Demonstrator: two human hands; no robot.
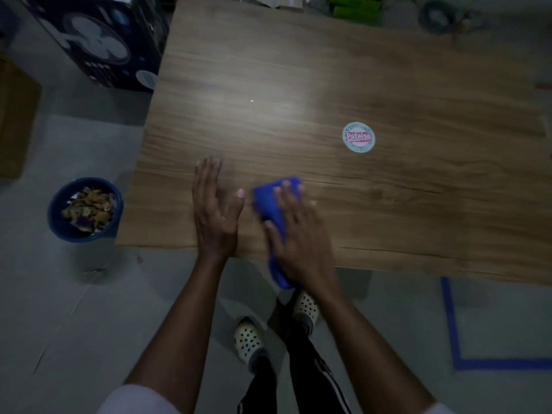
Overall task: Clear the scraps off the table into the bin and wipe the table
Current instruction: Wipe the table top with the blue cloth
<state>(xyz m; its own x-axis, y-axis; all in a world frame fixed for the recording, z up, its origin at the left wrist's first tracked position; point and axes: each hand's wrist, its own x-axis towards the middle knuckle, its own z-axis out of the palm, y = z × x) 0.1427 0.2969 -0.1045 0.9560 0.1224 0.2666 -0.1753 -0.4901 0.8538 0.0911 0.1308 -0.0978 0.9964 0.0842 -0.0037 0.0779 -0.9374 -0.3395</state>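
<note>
Head view, from the left: a brown carton (15, 121) stands on the floor at the edge, and behind it is a dark box (98, 46) printed with a fan, just beside the desk's far left corner. Nearer, a blue bin (74, 236) sits on the floor close to the desk's near left corner, apart from it, with the scraps (88, 209) heaped inside it. The wooden desk (298, 70) fills the middle.

The left hand (213, 210) lies flat on the desk near its front edge. Its grip is spread, with the fingers straight and together, the thumb out to the right, holding nothing. Just to its right, a blue cloth (276, 198) lies on the desk, its near end hanging over the front edge. The right hand (298, 234) presses down on the cloth, its grip also spread, with straight fingers fanned across the fabric and the thumb on the cloth's left side. The hand is a little blurred.

Farther in, a tiny bright speck (251, 101) shows on the wood. To the right of the hands, well apart from them, a round sticker (358, 136) with red lettering is on the desk.

Below the desk, two pale perforated clogs (248, 339) stand on the grey floor. At lower right, blue tape (448, 324) marks a corner on the floor. A coiled cable (439, 16) lies past the far right end.
</note>
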